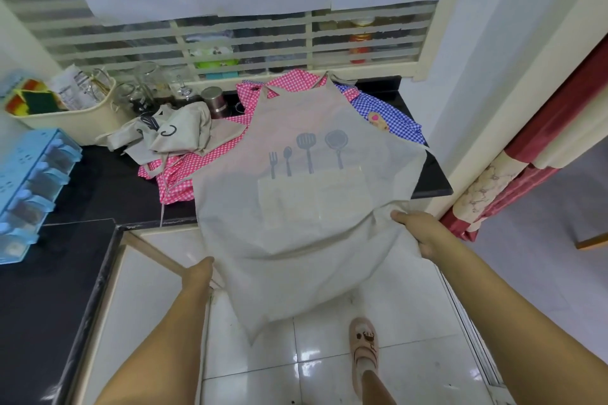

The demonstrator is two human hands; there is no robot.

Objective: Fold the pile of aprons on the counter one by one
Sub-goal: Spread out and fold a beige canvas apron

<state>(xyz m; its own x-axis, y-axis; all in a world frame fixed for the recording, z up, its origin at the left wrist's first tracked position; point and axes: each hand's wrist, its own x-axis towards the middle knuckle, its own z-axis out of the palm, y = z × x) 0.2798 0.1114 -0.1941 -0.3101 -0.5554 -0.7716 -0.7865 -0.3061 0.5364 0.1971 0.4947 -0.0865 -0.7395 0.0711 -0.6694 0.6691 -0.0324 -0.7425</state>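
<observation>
Right hand: thumb on top, fingers curled round the lower right edge of the beige utensil-print apron, lifting it off the counter edge

Left hand: reaches to the apron's lower left edge; fingers hidden behind the cloth, so its grip cannot be told

Beige utensil-print apron: bib end spread flat on the black counter, print of fork, spoon, spatula and pan facing up; lower end hangs out over the tiled floor between the two hands

Pink checked apron: lies under it, showing at left and behind

Blue checked apron: under it, at right

Crumpled beige apron: heaped on the pink one, left of the bib

Cream basket: far left on the counter, near a steel canister

Blue drawer unit: left edge
</observation>
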